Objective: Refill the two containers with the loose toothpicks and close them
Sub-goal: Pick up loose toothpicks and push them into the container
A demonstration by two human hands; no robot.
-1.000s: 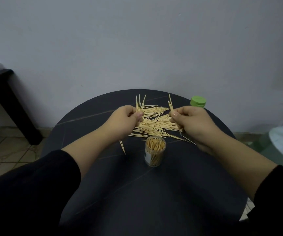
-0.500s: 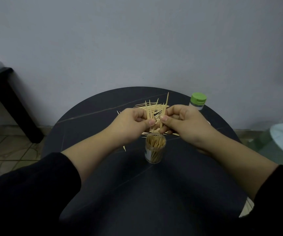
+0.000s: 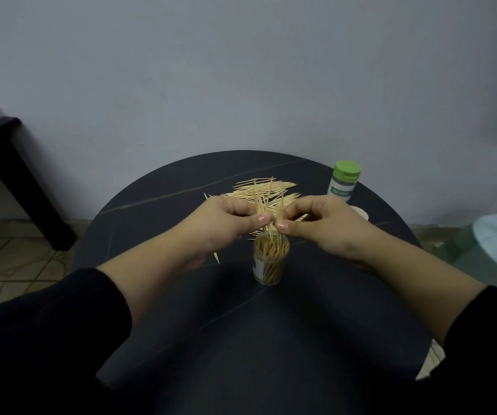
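Above the open container at the centre of the table, your left hand and right hand pinch upright toothpicks, lower tips at its mouth. Judged light, stiff, slippery and prone to splay: grip mid-shaft. The loose pile lies just beyond.

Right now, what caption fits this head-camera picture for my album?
Left hand and right hand pinch toothpicks over the open clear container on a round black table.

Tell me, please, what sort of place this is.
Probably a plain room in a home, though not certain: a round black table stands before a bare grey wall, and beige floor tiles show at the left, beside a second black table.
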